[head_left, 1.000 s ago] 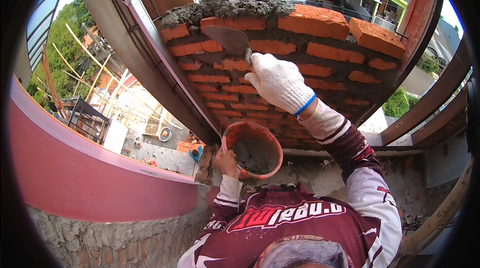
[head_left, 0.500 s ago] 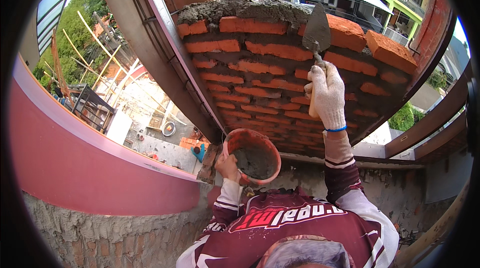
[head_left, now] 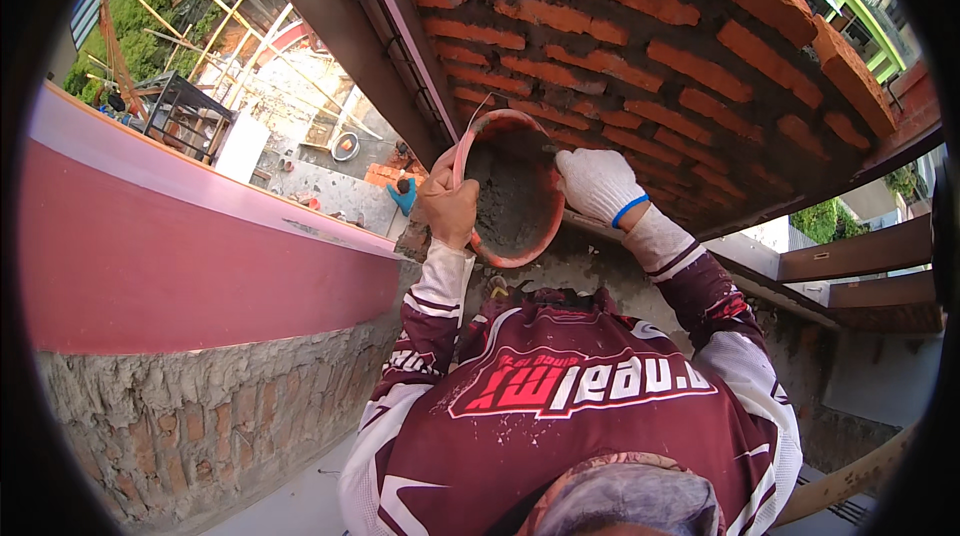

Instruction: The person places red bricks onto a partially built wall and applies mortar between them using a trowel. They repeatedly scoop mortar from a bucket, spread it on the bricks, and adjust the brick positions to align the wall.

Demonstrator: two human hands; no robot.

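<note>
In the middle of the frame, the bare left hand [head_left: 449, 206] grips the rim of an orange bowl [head_left: 512, 188] with grey mortar inside. The gloved right hand [head_left: 598, 183] is curled at the bowl's right edge; whatever it holds is hidden. The red brick wall [head_left: 660, 46] fills the top.

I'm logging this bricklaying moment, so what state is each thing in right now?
Bowl: tilted on its side, partly filled with grey mortar.
Left hand: bare, gripping the bowl's rim.
Right hand: gloved, reaching into the bowl; what it holds is hidden.
Brick wall: partly built, mortar joints rough and unsmoothed.
Low wall: bare brick and rough plaster, with a pink painted band above.
</note>
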